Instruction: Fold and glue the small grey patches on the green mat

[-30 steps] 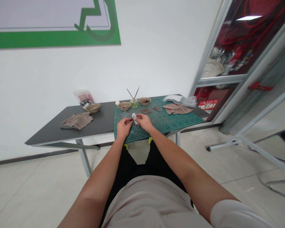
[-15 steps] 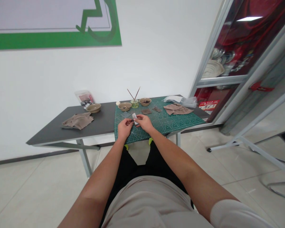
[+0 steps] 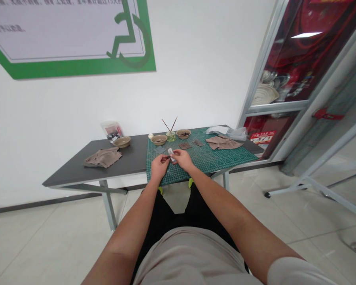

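My left hand and my right hand are close together above the near edge of a green cutting mat. My right hand pinches a small white piece, which is upright and tilted. My left hand pinches a thin dark item against that piece, though it is too small to name. Beyond my hands lie a grey swatch and small brown swatches. Nearer the back stand a ceramic bowl and a glass jar holding thin brushes.
A second bowl stands behind the mat. A folded brown cloth lies at its right, and another lies on the dark table. A third bowl and a plastic bag stand at the back left.
The whole scene sits lower and smaller in view as my head has tilted upward. My hands stay together, holding the same small items.
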`<act>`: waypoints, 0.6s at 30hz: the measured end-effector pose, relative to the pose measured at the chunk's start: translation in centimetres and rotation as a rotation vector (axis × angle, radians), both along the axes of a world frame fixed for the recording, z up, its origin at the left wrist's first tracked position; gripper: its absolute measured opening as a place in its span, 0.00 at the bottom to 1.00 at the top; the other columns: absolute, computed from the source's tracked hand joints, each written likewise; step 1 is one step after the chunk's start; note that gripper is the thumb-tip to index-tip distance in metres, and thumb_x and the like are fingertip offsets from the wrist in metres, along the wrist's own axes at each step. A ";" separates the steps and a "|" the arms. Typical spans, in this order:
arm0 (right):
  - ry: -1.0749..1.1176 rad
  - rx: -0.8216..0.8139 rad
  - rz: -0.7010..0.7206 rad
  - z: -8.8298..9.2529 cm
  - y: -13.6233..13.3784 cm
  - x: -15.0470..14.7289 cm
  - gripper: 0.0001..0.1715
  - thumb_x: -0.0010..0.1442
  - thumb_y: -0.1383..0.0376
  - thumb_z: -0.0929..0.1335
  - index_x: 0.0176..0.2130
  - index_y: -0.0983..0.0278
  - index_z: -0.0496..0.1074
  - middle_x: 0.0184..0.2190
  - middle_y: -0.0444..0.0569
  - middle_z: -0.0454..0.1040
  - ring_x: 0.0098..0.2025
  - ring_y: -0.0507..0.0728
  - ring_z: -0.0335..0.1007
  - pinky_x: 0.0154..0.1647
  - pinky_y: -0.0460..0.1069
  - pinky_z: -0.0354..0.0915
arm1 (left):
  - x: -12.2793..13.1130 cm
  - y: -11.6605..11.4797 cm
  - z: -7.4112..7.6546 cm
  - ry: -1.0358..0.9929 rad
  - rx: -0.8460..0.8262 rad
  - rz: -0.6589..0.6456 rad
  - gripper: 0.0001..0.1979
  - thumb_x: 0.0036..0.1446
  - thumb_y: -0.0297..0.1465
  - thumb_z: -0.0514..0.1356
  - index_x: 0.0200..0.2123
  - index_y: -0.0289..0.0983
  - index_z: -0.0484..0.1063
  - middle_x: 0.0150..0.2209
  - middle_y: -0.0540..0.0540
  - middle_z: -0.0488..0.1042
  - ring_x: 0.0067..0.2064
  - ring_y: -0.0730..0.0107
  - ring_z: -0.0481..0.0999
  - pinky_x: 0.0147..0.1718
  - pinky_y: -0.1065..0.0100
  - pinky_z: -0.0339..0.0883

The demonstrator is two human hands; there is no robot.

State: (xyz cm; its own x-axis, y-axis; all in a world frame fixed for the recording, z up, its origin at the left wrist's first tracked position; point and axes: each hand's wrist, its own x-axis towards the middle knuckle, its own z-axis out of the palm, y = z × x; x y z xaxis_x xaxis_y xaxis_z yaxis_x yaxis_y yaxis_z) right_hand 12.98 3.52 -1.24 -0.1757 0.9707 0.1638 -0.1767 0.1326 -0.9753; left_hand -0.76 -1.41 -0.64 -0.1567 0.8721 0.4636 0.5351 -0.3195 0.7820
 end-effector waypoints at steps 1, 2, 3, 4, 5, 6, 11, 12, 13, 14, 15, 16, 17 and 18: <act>0.003 0.002 0.008 0.0 0.0 0.0 0.15 0.49 0.64 0.74 0.37 0.66 0.72 0.29 0.46 0.76 0.27 0.53 0.73 0.25 0.48 0.73 | 0.0 0.0 0.0 0.004 0.006 0.004 0.06 0.53 0.31 0.62 0.34 0.36 0.76 0.31 0.47 0.79 0.31 0.69 0.76 0.35 0.68 0.69; 0.005 0.003 0.015 -0.1 0.1 0.1 0.15 0.48 0.65 0.74 0.38 0.66 0.72 0.29 0.46 0.76 0.28 0.54 0.73 0.26 0.48 0.74 | 0.0 0.0 0.0 0.008 0.010 0.009 0.06 0.53 0.31 0.63 0.34 0.36 0.76 0.31 0.47 0.79 0.31 0.69 0.76 0.35 0.68 0.69; 0.007 0.004 0.026 -0.1 0.1 0.1 0.16 0.48 0.65 0.74 0.38 0.66 0.72 0.30 0.47 0.76 0.29 0.54 0.74 0.27 0.49 0.74 | 0.0 0.0 0.0 0.012 0.012 0.015 0.06 0.53 0.31 0.62 0.34 0.36 0.76 0.31 0.47 0.79 0.31 0.69 0.76 0.35 0.68 0.69; 0.012 0.007 0.037 -0.1 0.1 0.2 0.16 0.48 0.66 0.74 0.38 0.66 0.72 0.31 0.47 0.76 0.30 0.54 0.74 0.28 0.49 0.74 | 0.0 0.0 0.0 0.015 0.012 0.020 0.06 0.53 0.31 0.62 0.34 0.36 0.76 0.31 0.47 0.79 0.31 0.69 0.76 0.35 0.68 0.69; 0.020 0.011 0.049 -0.2 0.1 0.2 0.17 0.47 0.66 0.75 0.38 0.66 0.72 0.32 0.47 0.77 0.31 0.54 0.74 0.30 0.49 0.74 | 0.0 0.0 0.0 0.016 0.010 0.023 0.06 0.53 0.31 0.62 0.35 0.36 0.76 0.32 0.47 0.79 0.31 0.69 0.76 0.35 0.68 0.69; 0.029 0.015 0.061 -0.2 0.1 0.3 0.18 0.47 0.66 0.75 0.39 0.66 0.71 0.33 0.48 0.77 0.33 0.55 0.75 0.31 0.49 0.74 | 0.1 0.1 0.0 0.014 0.009 0.027 0.06 0.53 0.31 0.62 0.35 0.36 0.76 0.32 0.47 0.79 0.31 0.69 0.76 0.35 0.68 0.69; 0.067 0.013 0.078 -0.2 0.1 0.4 0.19 0.45 0.69 0.74 0.40 0.67 0.71 0.35 0.49 0.77 0.35 0.55 0.75 0.33 0.50 0.75 | 0.1 0.0 0.0 0.002 0.004 0.030 0.06 0.52 0.30 0.63 0.34 0.36 0.76 0.31 0.47 0.79 0.31 0.69 0.76 0.36 0.68 0.69; 0.074 0.011 0.076 -0.2 0.1 0.4 0.19 0.45 0.69 0.74 0.40 0.67 0.71 0.35 0.49 0.77 0.35 0.55 0.75 0.34 0.51 0.75 | 0.1 0.0 0.0 0.003 0.004 0.027 0.06 0.52 0.31 0.63 0.34 0.36 0.76 0.31 0.48 0.79 0.31 0.69 0.76 0.36 0.68 0.69; 0.080 0.008 0.075 -0.1 0.1 0.4 0.19 0.45 0.70 0.74 0.40 0.67 0.72 0.35 0.49 0.77 0.35 0.55 0.75 0.35 0.52 0.75 | 0.1 0.0 0.0 0.003 0.006 0.027 0.06 0.52 0.31 0.63 0.34 0.36 0.76 0.31 0.48 0.79 0.32 0.69 0.76 0.36 0.68 0.69; 0.085 0.007 0.075 -0.1 0.1 0.4 0.20 0.45 0.71 0.73 0.40 0.67 0.72 0.35 0.49 0.77 0.35 0.55 0.75 0.37 0.52 0.75 | 0.1 0.0 0.0 0.002 0.010 0.028 0.06 0.52 0.31 0.63 0.34 0.36 0.76 0.31 0.48 0.78 0.32 0.69 0.76 0.36 0.68 0.69; 0.089 0.005 0.077 0.0 0.1 0.4 0.20 0.45 0.71 0.73 0.41 0.67 0.72 0.34 0.49 0.77 0.35 0.55 0.75 0.37 0.53 0.75 | 0.1 0.0 0.0 0.000 0.012 0.031 0.06 0.52 0.31 0.63 0.34 0.36 0.76 0.31 0.48 0.78 0.32 0.69 0.76 0.36 0.68 0.69; 0.090 0.001 0.081 0.0 0.1 0.4 0.20 0.45 0.72 0.73 0.41 0.67 0.72 0.34 0.48 0.77 0.35 0.55 0.75 0.38 0.53 0.75 | 0.1 0.0 0.0 -0.003 0.014 0.032 0.06 0.52 0.31 0.63 0.34 0.36 0.76 0.31 0.48 0.79 0.32 0.69 0.76 0.36 0.68 0.69; 0.090 -0.005 0.087 0.0 0.1 0.4 0.20 0.45 0.72 0.73 0.41 0.67 0.72 0.33 0.48 0.77 0.34 0.55 0.75 0.38 0.53 0.75 | 0.1 0.0 0.0 -0.007 0.015 0.034 0.06 0.52 0.30 0.63 0.34 0.36 0.76 0.31 0.48 0.79 0.32 0.69 0.76 0.36 0.68 0.69; 0.089 -0.012 0.091 0.0 0.0 0.5 0.20 0.45 0.72 0.72 0.41 0.67 0.72 0.32 0.47 0.77 0.34 0.55 0.75 0.38 0.53 0.75 | 0.1 0.0 0.0 -0.010 0.014 0.035 0.06 0.52 0.30 0.63 0.34 0.36 0.76 0.31 0.48 0.79 0.31 0.69 0.76 0.36 0.68 0.70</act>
